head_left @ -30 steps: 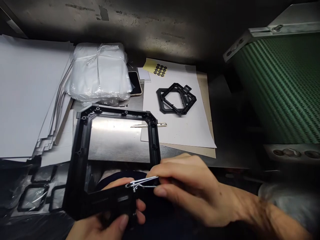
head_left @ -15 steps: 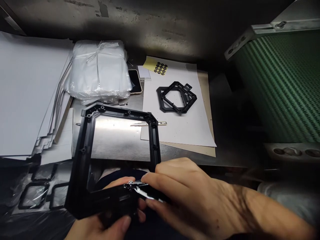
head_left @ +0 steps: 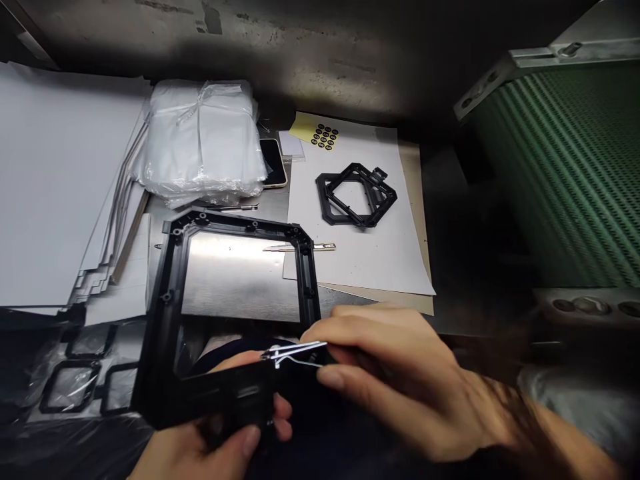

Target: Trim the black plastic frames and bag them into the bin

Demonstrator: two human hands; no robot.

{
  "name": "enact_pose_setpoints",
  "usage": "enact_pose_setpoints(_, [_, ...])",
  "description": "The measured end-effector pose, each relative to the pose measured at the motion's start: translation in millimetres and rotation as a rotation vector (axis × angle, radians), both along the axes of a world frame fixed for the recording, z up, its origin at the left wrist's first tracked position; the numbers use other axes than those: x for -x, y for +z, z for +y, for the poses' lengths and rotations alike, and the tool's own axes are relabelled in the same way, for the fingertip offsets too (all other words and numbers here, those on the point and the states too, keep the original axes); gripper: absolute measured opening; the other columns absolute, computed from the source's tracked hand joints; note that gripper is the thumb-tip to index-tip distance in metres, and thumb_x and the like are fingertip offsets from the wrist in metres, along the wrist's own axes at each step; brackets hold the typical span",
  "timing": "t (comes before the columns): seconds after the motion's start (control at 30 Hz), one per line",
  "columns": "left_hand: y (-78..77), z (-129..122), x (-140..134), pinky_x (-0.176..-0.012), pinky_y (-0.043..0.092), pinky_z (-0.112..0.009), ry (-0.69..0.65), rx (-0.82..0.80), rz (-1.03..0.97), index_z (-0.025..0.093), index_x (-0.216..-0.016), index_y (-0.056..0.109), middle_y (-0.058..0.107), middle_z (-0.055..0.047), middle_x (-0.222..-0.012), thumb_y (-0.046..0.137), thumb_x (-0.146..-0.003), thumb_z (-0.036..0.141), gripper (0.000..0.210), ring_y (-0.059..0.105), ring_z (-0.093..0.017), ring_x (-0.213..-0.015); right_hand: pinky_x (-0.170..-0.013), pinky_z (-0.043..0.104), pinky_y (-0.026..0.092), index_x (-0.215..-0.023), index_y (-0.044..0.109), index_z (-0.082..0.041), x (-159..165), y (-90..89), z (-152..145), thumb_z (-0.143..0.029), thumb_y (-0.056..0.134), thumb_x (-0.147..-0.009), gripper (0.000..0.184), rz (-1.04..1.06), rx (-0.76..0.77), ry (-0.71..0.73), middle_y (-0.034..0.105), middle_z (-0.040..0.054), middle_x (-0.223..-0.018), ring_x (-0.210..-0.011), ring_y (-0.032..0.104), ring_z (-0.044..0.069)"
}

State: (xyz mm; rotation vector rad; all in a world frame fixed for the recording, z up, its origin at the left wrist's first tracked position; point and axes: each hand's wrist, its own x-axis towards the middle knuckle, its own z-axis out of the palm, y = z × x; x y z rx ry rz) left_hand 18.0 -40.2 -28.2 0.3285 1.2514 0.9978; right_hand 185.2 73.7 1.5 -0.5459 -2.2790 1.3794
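Observation:
My left hand [head_left: 225, 443] grips a black plastic frame [head_left: 163, 320] by its lower side, thumb in front and fingers partly behind. The frame is tilted, with cut corners, a large square opening and small screw posts along its inner rim. Between the thumb and fingers of my right hand [head_left: 400, 373] is a silver nail clipper [head_left: 297, 349], its lever spread from its body. The clipper's head is at the frame's lower right side; whether it bites on the plastic I cannot tell. Two more black frames [head_left: 333, 217] lie overlapped on white paper.
A craft knife [head_left: 320, 247] lies across the paper's [head_left: 360, 267] left edge. Behind are a tied stack of clear bags [head_left: 175, 143], a phone [head_left: 274, 163] and a sticker sheet [head_left: 305, 127]. Bagged frames [head_left: 70, 387] are at lower left; a green ribbed machine part [head_left: 575, 180] stands right.
The nail clipper's lever has spread away from its body as my right hand's thumb and fingers moved apart. My left hand and the frame have hardly moved.

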Motion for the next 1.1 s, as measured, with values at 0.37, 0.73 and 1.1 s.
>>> enact_pose_setpoints(0.37, [-6.1, -1.0, 2.3, -0.069, 0.052, -0.027, -0.075, -0.036, -0.051, 0.046, -0.087, 0.063, 0.070, 0.008, -0.067, 0.067, -0.061, 0.018, 0.039, 0.065, -0.018, -0.066, -0.055, 0.021, 0.039, -0.082, 0.052, -0.014, 5.8, 6.2, -6.4, -0.016, 0.042, -0.080, 0.011, -0.254, -0.197, 0.162, 0.050, 0.0004, -0.066, -0.056, 0.045, 0.010])
enact_pose_setpoints(0.73, [-4.1, 14.3, -1.0, -0.056, 0.050, -0.017, -0.244, 0.013, 0.066, 0.025, -0.093, 0.065, 0.069, 0.002, -0.065, 0.064, -0.062, 0.040, 0.034, 0.063, -0.013, -0.061, -0.054, 0.016, 0.041, -0.086, 0.054, -0.015, -1.5, -7.0, -2.4, -0.014, 0.042, -0.082, 0.012, -0.030, 0.058, 0.013, 0.052, -0.0025, -0.061, -0.054, 0.049, 0.007])
enact_pose_setpoints(1.1, [-19.6, 19.2, 2.6, -0.076, 0.048, -0.027, -0.229, -0.088, -0.126, 0.032, -0.100, 0.059, 0.066, -0.001, -0.101, 0.073, -0.055, 0.025, 0.048, 0.060, -0.020, -0.092, -0.065, 0.028, 0.044, -0.098, 0.051, -0.016, -6.4, -62.2, 6.1, -0.035, 0.050, -0.079, 0.027, 0.178, 0.766, -0.435, 0.056, 0.0040, -0.078, -0.066, 0.053, 0.012])
